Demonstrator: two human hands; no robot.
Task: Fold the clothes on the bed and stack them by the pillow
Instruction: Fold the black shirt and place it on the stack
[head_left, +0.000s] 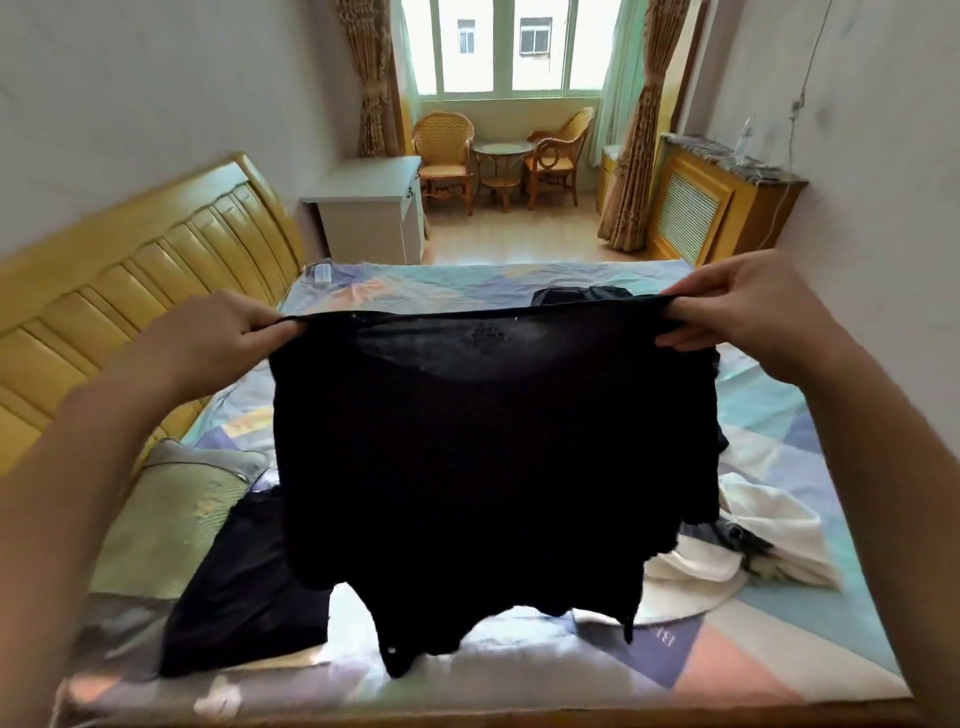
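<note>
The left hand (218, 338) pinched one top corner of a black garment (493, 467), its fingers curled over the stretched edge, and the right hand (737, 306) pinched the other corner in the same way, thumb on top and fingers folded beneath. Between them the edge was pulled taut and nearly level, and the cloth hung down in the air above the bed (779, 654), its ragged lower end dangling just over the sheet without clearly touching it. Near the top the fabric was thin enough for light to pass through, and a small pattern showed there. Below the left forearm a folded dark garment (234, 597) lay flat on the bed, its far edge resting against a greenish pillow (171, 525) that sat beside the yellow headboard (130, 291). To the right, partly hidden by the hanging cloth, a loose heap of white clothes (758, 540) lay crumpled on the patchwork sheet, with a bit of grey fabric mixed in. Another dark piece (576, 296) lay on the far side of the bed, just above the stretched edge. Past the bed stood a white bedside cabinet (374, 208), and farther back two wicker chairs (447, 156) flanked a small round table (501, 166) under the window (493, 47), with patterned curtains (639, 156) tied back at each side. A wooden radiator cover (711, 202) stood against the right wall.
</note>
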